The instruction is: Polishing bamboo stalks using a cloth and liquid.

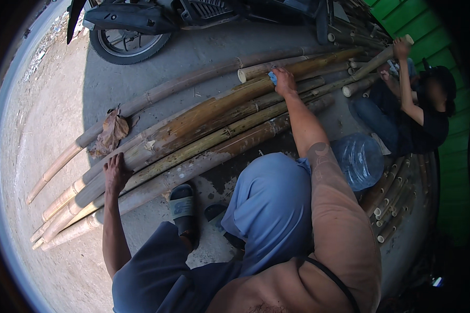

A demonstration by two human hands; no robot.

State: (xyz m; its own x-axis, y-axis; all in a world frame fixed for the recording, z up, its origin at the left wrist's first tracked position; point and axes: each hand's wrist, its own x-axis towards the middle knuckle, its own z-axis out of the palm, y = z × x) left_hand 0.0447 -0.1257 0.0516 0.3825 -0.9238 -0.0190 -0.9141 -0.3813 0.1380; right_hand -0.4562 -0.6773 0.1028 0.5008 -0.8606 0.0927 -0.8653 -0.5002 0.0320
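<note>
Several long bamboo poles lie side by side on the ground in front of me, running from lower left to upper right. My left hand [118, 173] grips one bamboo pole [180, 134] near its left part, fingers curled over the top. Farther right, my right hand [284, 83] presses a small blue cloth [272, 78] onto the wet-looking, browner stretch of the poles. Most of the cloth is hidden under the fingers. A dry brown leaf [113, 130] rests on the poles beyond my left hand.
A motorbike [128, 31] stands behind the poles. At right, a seated person [428, 115] holds a bamboo pole [378, 60] near a green corrugated wall [418, 26]. A clear plastic container [357, 161] sits by my right arm, beside shorter bamboo pieces [389, 198].
</note>
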